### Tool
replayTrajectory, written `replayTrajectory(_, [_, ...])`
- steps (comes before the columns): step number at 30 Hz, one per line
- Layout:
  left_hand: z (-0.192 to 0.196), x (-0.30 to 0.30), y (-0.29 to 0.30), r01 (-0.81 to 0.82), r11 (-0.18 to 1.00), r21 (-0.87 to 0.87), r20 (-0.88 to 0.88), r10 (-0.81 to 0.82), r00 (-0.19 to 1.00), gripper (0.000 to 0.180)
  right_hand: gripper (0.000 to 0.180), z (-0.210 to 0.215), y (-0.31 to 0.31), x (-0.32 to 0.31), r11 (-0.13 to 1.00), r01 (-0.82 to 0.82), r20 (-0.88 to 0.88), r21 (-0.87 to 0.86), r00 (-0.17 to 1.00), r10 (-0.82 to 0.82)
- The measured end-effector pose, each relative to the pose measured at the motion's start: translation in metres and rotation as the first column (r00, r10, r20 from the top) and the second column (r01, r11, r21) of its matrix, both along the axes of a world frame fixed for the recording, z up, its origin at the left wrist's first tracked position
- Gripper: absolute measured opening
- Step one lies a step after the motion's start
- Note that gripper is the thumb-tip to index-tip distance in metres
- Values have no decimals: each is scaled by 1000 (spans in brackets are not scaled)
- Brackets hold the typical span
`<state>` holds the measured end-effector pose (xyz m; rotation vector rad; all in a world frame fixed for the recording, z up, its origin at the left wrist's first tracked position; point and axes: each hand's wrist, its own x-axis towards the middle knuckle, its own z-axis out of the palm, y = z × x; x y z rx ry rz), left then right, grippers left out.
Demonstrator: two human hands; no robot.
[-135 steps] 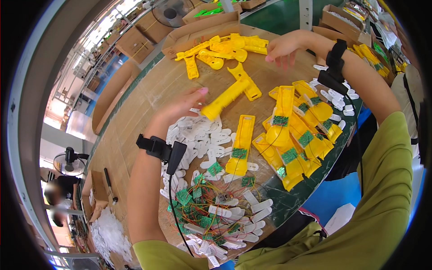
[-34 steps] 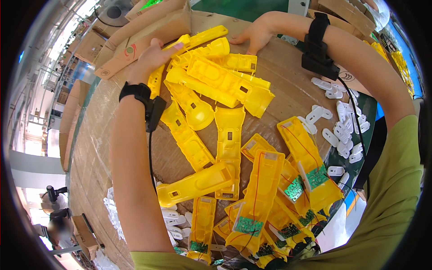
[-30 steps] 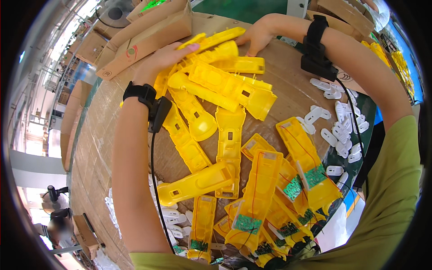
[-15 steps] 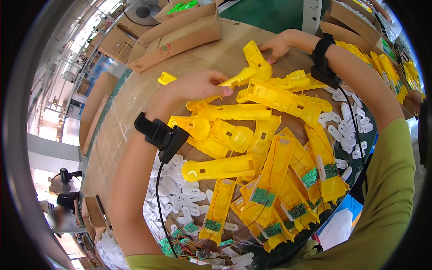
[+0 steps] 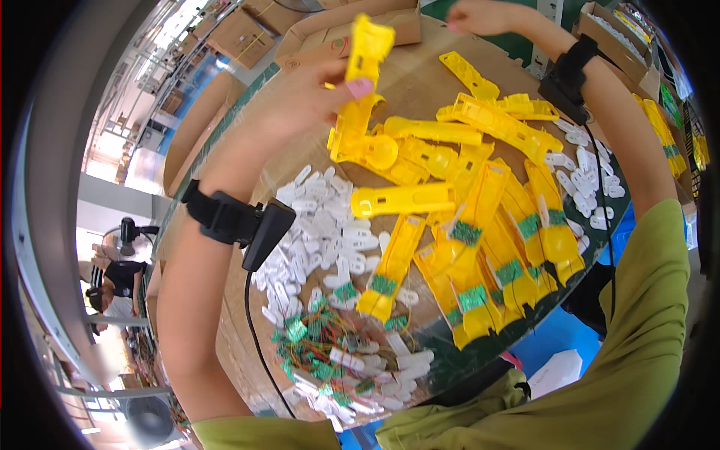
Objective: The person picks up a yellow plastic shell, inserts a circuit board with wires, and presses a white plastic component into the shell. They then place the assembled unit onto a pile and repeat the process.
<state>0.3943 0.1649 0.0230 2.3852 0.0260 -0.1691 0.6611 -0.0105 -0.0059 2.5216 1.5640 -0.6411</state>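
My left hand is closed around a long yellow plastic housing held upright, its top end rising above my thumb. Below it, more yellow housings lie in a loose pile on the cardboard-covered table. Up at the far right my right hand is raised with its fingers curled in, and nothing shows between them. The nearest piece to it is a single yellow housing lying flat. Closer to me, several housings hold green circuit boards with thin wires.
White plastic pieces are heaped left of the housings, with more at the right edge. Tangled wires and green boards lie at the near edge. A cardboard box stands at the far side. Black wrist straps trail cables along both arms.
My left hand has lifted a yellow housing and turned it upright. My right hand has moved up and away from the housings. The view has shifted, showing more of the near table edge.
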Motion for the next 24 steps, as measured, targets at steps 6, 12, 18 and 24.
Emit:
replayTrajectory(6, [53,-99,-51,-139,912,-387,87,186,979,39,72,82,-30,-212,759,366,-774,539,570,275])
replayTrajectory(12, [81,-177,-82,125,988,-86,-230,-142,963,38,48,69,-46,-262,750,196,-751,632,394,530])
replayTrajectory(18, [71,-242,-93,219,973,66,-365,-181,913,37,60,33,-58,-370,948,-84,-887,308,334,318])
replayTrajectory(24, [22,-320,11,-237,968,-81,120,245,962,31,57,-19,-96,-430,953,232,-981,193,35,191])
